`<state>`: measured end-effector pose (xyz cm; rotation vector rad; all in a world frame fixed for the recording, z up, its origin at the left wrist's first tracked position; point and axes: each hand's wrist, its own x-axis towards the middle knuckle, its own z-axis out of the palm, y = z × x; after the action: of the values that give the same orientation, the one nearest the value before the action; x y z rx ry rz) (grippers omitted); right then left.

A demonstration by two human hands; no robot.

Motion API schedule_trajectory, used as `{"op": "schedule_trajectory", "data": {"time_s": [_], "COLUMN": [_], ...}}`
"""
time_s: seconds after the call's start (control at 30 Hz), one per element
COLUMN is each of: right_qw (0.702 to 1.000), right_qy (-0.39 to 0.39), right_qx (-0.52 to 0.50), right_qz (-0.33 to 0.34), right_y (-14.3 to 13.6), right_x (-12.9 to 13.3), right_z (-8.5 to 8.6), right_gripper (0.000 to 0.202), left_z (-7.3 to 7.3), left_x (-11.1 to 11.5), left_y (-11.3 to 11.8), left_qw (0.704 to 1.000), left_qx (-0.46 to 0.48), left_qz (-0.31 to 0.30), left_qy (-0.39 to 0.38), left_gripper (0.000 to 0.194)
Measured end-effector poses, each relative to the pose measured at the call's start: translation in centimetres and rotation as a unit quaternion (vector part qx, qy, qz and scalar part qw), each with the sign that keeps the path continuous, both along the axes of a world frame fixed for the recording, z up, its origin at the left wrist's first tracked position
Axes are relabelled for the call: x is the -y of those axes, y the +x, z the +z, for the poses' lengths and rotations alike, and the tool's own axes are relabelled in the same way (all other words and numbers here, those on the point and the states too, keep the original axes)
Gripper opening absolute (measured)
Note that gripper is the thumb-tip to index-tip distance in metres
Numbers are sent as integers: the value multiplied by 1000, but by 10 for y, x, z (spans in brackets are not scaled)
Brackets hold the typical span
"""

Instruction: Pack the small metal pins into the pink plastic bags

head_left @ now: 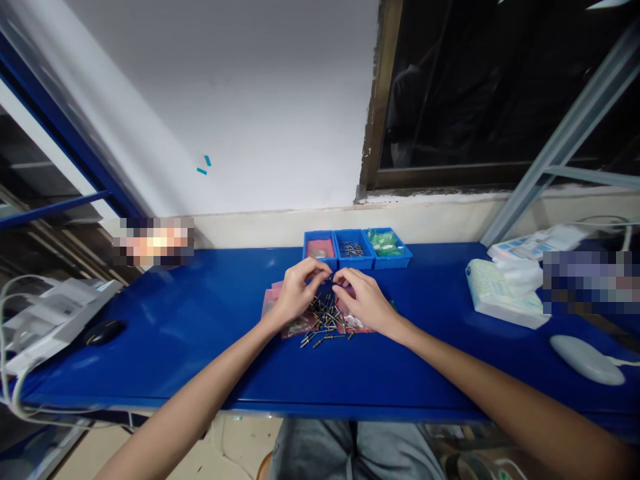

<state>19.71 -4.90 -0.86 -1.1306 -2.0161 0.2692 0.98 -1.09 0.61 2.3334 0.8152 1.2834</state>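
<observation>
My left hand (pixel 300 285) and my right hand (pixel 366 297) meet just in front of the blue bins, fingertips almost touching. Both are closed in a pinch around a small metal pin (pixel 331 277), dark and gold in colour and mostly hidden by the fingers. Beneath them lies a loose pile of thin metal pins (pixel 326 317) with brass-coloured collars. The pile rests partly on pink plastic bags (pixel 295 327), which also show beside both wrists; some of their contents look like small clear or silvery parts.
Behind the hands, three joined blue bins hold a pink bag (pixel 320 249), loose metal pieces (pixel 353 249) and green packets (pixel 385 243). A tissue box (pixel 505 293) and white mouse (pixel 587 359) are at right. A black mouse (pixel 104 332) lies left on the blue table (pixel 190 340).
</observation>
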Motion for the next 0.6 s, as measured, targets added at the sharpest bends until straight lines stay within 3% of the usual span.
{"op": "schedule_trajectory", "data": {"time_s": [0.23,0.37,0.6], "right_qw": [1000,1000,997], "right_qy": [10,-2,-56], "right_qx": [17,-9,-53], "right_qz": [-6,-12,-15], "right_y": [-2,-2,-2], "right_x": [-1,0,0], "right_z": [0,3,7], "right_gripper": [12,14,23], "left_z": [2,2,-9], "left_x": [3,4,-3], "left_y": [2,1,-7], "left_qw": [999,997,972], "left_qx": [-17,-31,-159], "left_qz": [-26,9,14], "left_qy": [23,71,170], "left_gripper": [20,14,23]}}
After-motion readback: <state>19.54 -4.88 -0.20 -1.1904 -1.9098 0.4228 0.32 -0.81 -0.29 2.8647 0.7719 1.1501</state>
